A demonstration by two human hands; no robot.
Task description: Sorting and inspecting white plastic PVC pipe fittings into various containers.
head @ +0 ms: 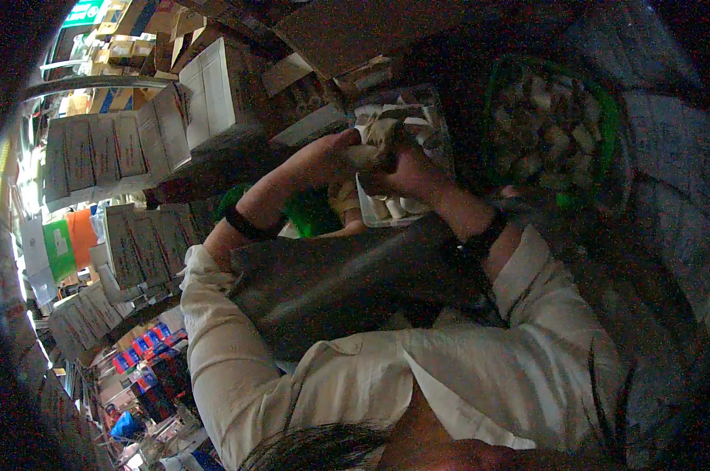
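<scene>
Both hands meet over a clear plastic bin of pale pieces, at the upper middle of the head view. My left hand (342,152) grips a pale, crumpled object (380,138), perhaps cloth or a bag; its exact kind is too dim to tell. My right hand (411,171) closes on the same object from the other side, its fingertips partly hidden. Below them the clear plastic bin (390,222) shows white, rounded pieces (395,207) near its closest wall.
A green-rimmed basket (609,129) full of pale chunks stands at the right. Open cardboard boxes (210,94) line the left, with grey cartons (149,244) below. Something green (308,215) lies by the bin. Dark material (355,282) covers my lap.
</scene>
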